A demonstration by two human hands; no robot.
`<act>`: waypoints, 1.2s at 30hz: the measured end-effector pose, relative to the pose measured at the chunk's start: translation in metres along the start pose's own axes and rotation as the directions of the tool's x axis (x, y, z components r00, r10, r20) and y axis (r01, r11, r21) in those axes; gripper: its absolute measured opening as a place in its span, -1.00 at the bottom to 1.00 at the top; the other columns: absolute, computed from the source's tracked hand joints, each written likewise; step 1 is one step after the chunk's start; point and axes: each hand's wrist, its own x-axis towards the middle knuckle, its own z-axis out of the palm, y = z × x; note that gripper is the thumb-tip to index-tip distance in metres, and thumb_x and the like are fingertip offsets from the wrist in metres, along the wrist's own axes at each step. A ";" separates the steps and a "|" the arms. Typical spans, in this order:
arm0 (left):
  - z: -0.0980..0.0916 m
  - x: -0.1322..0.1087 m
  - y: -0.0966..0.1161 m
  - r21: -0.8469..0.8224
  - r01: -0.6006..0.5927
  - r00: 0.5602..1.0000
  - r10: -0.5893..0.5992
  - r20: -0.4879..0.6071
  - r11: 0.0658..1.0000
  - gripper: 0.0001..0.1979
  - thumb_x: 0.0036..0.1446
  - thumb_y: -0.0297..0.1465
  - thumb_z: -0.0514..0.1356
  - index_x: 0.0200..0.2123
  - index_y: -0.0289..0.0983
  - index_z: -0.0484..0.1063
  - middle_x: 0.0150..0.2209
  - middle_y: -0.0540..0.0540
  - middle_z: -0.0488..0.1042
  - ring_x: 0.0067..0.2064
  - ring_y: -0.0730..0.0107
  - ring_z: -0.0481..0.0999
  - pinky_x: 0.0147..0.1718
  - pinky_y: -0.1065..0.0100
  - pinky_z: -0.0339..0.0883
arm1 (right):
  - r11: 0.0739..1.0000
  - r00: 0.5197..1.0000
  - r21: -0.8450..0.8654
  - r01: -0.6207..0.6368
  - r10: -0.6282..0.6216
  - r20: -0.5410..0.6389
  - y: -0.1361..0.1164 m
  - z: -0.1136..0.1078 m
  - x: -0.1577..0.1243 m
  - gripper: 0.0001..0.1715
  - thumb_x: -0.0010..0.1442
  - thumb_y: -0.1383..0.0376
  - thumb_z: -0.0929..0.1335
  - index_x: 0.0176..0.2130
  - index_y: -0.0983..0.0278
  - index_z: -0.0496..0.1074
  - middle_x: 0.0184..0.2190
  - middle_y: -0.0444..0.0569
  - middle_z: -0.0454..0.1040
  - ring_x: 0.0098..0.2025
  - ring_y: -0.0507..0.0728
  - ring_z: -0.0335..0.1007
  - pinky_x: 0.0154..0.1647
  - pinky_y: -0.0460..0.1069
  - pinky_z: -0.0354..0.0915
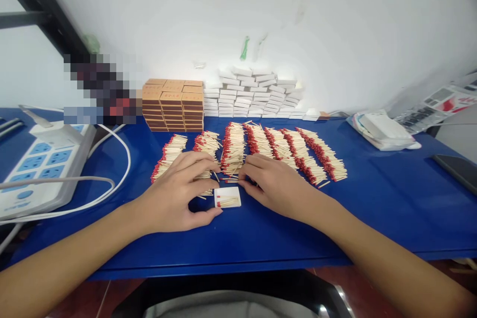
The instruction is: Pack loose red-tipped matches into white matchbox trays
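Observation:
A small white matchbox tray [227,197] with a few red-tipped matches in it lies on the blue table [372,208] between my hands. My left hand [179,191] rests beside it, fingers curled over the matches, thumb touching the tray's left edge. My right hand [270,181] lies just right of the tray, its fingertips pressed together on loose matches near the rows. Several rows of red-tipped matches [257,151] lie behind both hands.
A stack of brown matchbox sleeves [173,104] and a pile of white inner trays [253,92] stand against the wall. A white power strip [40,164] with cables lies at left. A white packet [382,129] and a dark phone [456,169] lie at right.

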 end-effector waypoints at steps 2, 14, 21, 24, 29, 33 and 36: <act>0.001 0.000 0.000 -0.002 0.002 1.000 -0.002 0.005 1.000 -0.79 0.19 -0.29 0.40 -0.14 -0.22 0.57 0.11 -0.22 0.55 0.24 -0.04 0.46 0.21 -0.06 0.37 | 1.000 0.999 -0.028 -0.004 0.005 0.035 -0.001 -0.002 0.001 -0.81 0.47 0.37 0.31 -0.20 0.31 0.50 -0.19 0.04 0.54 -0.20 0.15 0.45 -0.23 0.03 0.28; 0.001 0.000 -0.001 -0.004 0.001 1.000 -0.001 0.015 1.000 -0.79 0.22 -0.27 0.39 -0.13 -0.22 0.56 0.11 -0.22 0.54 0.24 -0.03 0.45 0.21 -0.06 0.36 | 0.990 0.983 -0.132 -0.055 0.077 0.165 -0.007 -0.010 0.007 -0.87 0.40 0.42 0.36 -0.24 0.33 0.49 -0.22 0.07 0.56 -0.21 0.17 0.49 -0.25 0.03 0.31; 0.001 0.001 -0.001 -0.010 -0.001 1.000 0.001 0.008 1.000 -0.79 0.22 -0.26 0.39 -0.13 -0.23 0.57 0.10 -0.22 0.55 0.23 -0.02 0.46 0.21 -0.05 0.37 | 0.980 0.999 0.198 -0.002 0.012 -0.051 -0.005 -0.016 -0.005 -0.90 0.34 0.44 0.41 -0.23 0.27 0.44 -0.26 -0.06 0.51 -0.29 0.08 0.40 -0.28 -0.04 0.24; 0.002 0.001 -0.001 -0.003 0.001 1.000 -0.001 0.008 1.000 -0.80 0.23 -0.27 0.38 -0.13 -0.22 0.57 0.11 -0.22 0.55 0.24 -0.01 0.45 0.22 -0.04 0.36 | 0.976 0.999 0.216 0.029 -0.023 -0.029 -0.014 -0.012 -0.006 -0.90 0.34 0.45 0.40 -0.25 0.28 0.45 -0.27 -0.05 0.51 -0.28 0.09 0.40 -0.27 -0.03 0.23; 0.001 0.001 0.000 0.001 0.005 1.000 -0.005 0.003 1.000 -0.80 0.23 -0.27 0.38 -0.13 -0.22 0.57 0.11 -0.22 0.55 0.25 -0.01 0.44 0.22 -0.05 0.36 | 0.975 0.999 0.223 0.005 0.005 -0.045 -0.014 -0.008 -0.005 -0.90 0.43 0.36 0.37 -0.19 0.28 0.51 -0.26 -0.05 0.52 -0.28 0.10 0.42 -0.28 -0.01 0.21; 0.001 0.001 0.000 0.010 -0.006 1.000 0.006 0.005 1.000 -0.80 0.24 -0.26 0.37 -0.14 -0.22 0.57 0.10 -0.22 0.55 0.24 -0.02 0.45 0.21 -0.04 0.36 | 0.989 0.994 0.133 -0.062 0.074 -0.083 -0.005 -0.003 0.000 -0.90 0.44 0.35 0.38 -0.17 0.28 0.54 -0.27 -0.04 0.53 -0.23 0.13 0.45 -0.25 0.02 0.21; 0.001 0.000 0.000 0.010 -0.005 1.000 0.004 0.007 1.000 -0.81 0.24 -0.25 0.37 -0.14 -0.21 0.57 0.10 -0.21 0.56 0.24 -0.02 0.46 0.22 -0.05 0.36 | 0.992 0.996 0.103 -0.068 0.073 -0.044 -0.003 0.004 0.004 -0.90 0.43 0.33 0.40 -0.18 0.28 0.54 -0.25 -0.02 0.55 -0.15 0.17 0.48 -0.20 0.04 0.25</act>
